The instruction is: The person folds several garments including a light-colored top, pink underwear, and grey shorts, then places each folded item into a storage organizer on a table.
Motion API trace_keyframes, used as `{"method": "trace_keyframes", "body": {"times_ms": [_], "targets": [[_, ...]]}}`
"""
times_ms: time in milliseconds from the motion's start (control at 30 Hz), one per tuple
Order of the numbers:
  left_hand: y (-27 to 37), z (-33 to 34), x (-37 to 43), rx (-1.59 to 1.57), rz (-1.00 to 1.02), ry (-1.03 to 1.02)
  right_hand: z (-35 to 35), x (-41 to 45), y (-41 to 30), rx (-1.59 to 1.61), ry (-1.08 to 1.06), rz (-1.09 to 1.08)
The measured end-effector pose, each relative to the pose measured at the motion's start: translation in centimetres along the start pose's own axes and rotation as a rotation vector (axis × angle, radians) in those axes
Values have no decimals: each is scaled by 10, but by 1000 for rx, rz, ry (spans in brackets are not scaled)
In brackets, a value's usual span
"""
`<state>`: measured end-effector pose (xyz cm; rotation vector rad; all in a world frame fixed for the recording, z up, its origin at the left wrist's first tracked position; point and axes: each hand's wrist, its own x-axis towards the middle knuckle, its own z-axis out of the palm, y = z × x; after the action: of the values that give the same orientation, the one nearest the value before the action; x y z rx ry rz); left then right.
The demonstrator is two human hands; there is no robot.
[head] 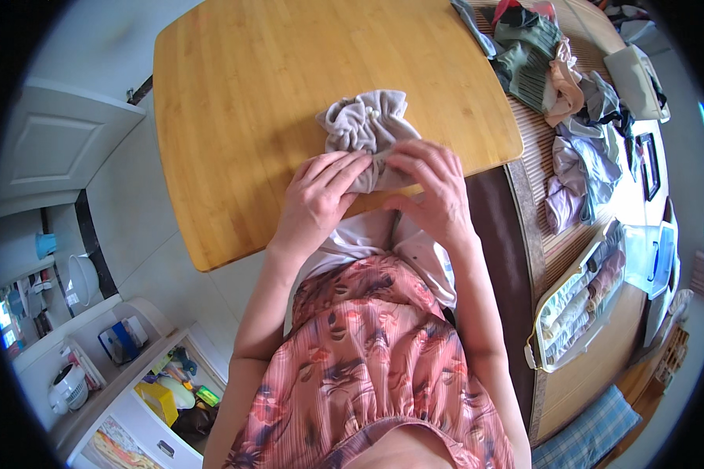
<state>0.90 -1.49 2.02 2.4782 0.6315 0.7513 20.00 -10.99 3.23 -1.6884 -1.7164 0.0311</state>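
Note:
A grey-mauve cloth garment point(366, 126) lies bunched near the front edge of the wooden table point(258, 76), with small pearl-like beads on its gathered part. My left hand point(322, 187) rests on its near left side, the fingertips pressing the fabric. Over its near right side is my right hand point(434, 182), fingers bent and thumb apart, slightly blurred; whether those fingertips grip the cloth is hard to tell. The near end of the garment shows between both hands.
Right of the table, loose clothes point(581, 146) are heaped on a striped mat beside a clear container of rolled clothes point(581, 305). A white bin point(636, 82) stands beyond. At lower left, an open drawer point(182, 381) holds mixed items.

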Motion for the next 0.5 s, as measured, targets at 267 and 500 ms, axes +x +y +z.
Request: {"method": "trace_keyframes", "body": {"times_ms": [267,500], "targets": [[7,-11,-10,-321,-347,-21,-1,-9,2,202,-108,89],[-2,2,10,-472,-495,200,12,17,5,221,-86,375]]}}
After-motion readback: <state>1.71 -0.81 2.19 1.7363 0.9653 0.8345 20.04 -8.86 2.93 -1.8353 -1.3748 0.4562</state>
